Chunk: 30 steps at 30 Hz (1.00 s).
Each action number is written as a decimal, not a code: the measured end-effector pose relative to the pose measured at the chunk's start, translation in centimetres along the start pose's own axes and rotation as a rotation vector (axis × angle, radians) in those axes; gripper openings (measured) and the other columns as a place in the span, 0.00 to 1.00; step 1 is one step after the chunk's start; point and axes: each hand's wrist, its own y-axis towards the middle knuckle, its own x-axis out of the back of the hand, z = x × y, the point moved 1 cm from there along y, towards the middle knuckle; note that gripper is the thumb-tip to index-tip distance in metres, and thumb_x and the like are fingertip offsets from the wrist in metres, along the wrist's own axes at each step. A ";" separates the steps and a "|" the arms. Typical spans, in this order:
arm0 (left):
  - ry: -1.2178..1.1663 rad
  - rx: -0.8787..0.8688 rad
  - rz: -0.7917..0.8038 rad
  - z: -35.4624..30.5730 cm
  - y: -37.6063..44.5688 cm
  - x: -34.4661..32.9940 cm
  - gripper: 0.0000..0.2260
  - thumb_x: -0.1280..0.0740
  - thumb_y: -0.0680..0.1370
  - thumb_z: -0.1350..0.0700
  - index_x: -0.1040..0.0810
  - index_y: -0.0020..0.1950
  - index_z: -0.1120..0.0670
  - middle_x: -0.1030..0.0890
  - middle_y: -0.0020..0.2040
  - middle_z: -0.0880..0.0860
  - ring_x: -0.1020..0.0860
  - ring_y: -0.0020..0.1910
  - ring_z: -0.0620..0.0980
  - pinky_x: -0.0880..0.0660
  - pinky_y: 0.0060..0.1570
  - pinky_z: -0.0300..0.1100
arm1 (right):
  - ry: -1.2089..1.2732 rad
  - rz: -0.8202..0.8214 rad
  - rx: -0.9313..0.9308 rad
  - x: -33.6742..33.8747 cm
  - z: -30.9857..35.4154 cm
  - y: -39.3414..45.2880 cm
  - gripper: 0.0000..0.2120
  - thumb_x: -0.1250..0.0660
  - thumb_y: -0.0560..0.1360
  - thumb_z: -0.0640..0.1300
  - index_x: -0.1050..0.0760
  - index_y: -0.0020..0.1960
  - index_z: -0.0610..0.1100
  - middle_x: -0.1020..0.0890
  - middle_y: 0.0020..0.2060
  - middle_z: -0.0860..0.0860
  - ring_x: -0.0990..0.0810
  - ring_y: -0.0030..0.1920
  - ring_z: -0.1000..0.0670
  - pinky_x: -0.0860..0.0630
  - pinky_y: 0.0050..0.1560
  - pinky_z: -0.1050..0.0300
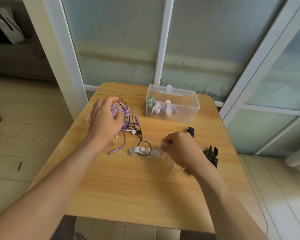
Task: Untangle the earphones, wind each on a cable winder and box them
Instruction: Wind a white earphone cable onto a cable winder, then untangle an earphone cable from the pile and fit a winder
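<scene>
Blur hides what the right hand (178, 146) pinches; left hand (105, 118) grips tangled earphones (126, 118).

Your left hand (105, 121) grips the tangle of purple, black and white earphones (126, 122) lifted off the table (128, 187) toward its left edge. Your right hand (178, 148) pinches a thin white cable (177, 168) near the right edge. A white cable winder (144, 152) lies between your hands. The clear box (171, 104) at the far edge holds wound earphones. Two black winders (211, 155) lie beside your right hand.
</scene>
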 end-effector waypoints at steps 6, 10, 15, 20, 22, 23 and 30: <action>-0.311 -0.162 0.476 -4.5 -1.8 -0.8 0.28 0.30 0.75 0.60 0.33 0.73 0.48 0.24 0.64 0.42 0.27 0.60 0.38 0.35 0.63 0.33 | 0.401 -0.296 0.159 7.1 4.4 0.7 0.07 0.32 0.80 0.46 0.17 0.53 0.45 0.14 0.42 0.51 0.18 0.40 0.55 0.20 0.46 0.52; -0.127 -0.138 0.544 -5.2 -0.4 -1.6 0.05 0.33 0.79 0.49 0.20 0.52 0.48 0.19 0.43 0.42 0.23 0.42 0.38 0.29 0.46 0.31 | 0.916 -0.299 0.151 10.7 7.8 2.0 0.07 0.40 0.83 0.41 0.28 0.58 0.38 0.17 0.53 0.42 0.17 0.49 0.46 0.19 0.48 0.48; -0.034 -0.150 0.543 -4.9 1.3 -0.4 0.14 0.41 0.81 0.54 0.20 0.39 0.49 0.17 0.41 0.44 0.21 0.41 0.43 0.26 0.45 0.42 | 1.333 -0.445 0.161 15.6 10.0 2.8 0.06 0.45 0.86 0.43 0.34 0.57 0.40 0.21 0.34 0.49 0.17 0.35 0.47 0.22 0.41 0.49; -0.204 -0.111 0.387 -7.2 2.6 2.3 0.13 0.41 0.83 0.52 0.19 0.44 0.50 0.16 0.37 0.44 0.19 0.38 0.41 0.26 0.40 0.36 | 0.809 -0.613 0.162 17.8 9.3 3.1 0.05 0.37 0.81 0.42 0.26 0.53 0.41 0.24 0.31 0.52 0.28 0.25 0.57 0.29 0.31 0.57; -0.397 -0.083 0.318 -9.2 3.7 3.8 0.12 0.39 0.83 0.55 0.18 0.45 0.54 0.16 0.33 0.49 0.17 0.34 0.46 0.22 0.39 0.40 | 0.559 -0.395 0.161 17.3 9.3 3.0 0.05 0.33 0.79 0.42 0.22 0.53 0.41 0.20 0.32 0.51 0.27 0.24 0.58 0.29 0.29 0.59; -0.511 -0.062 0.301 -10.3 4.3 4.6 0.11 0.39 0.83 0.57 0.19 0.46 0.56 0.16 0.32 0.51 0.17 0.32 0.49 0.21 0.35 0.40 | 0.444 -0.255 0.159 16.7 9.3 2.8 0.04 0.32 0.79 0.41 0.21 0.53 0.43 0.19 0.32 0.51 0.26 0.25 0.57 0.28 0.30 0.59; -0.857 0.016 0.450 -13.2 5.0 10.5 0.13 0.42 0.84 0.58 0.23 0.45 0.61 0.40 0.23 0.47 0.44 0.17 0.44 0.46 0.21 0.34 | 0.547 -0.017 0.074 12.0 8.0 1.1 0.05 0.35 0.80 0.39 0.21 0.54 0.40 0.16 0.38 0.42 0.19 0.35 0.48 0.18 0.39 0.53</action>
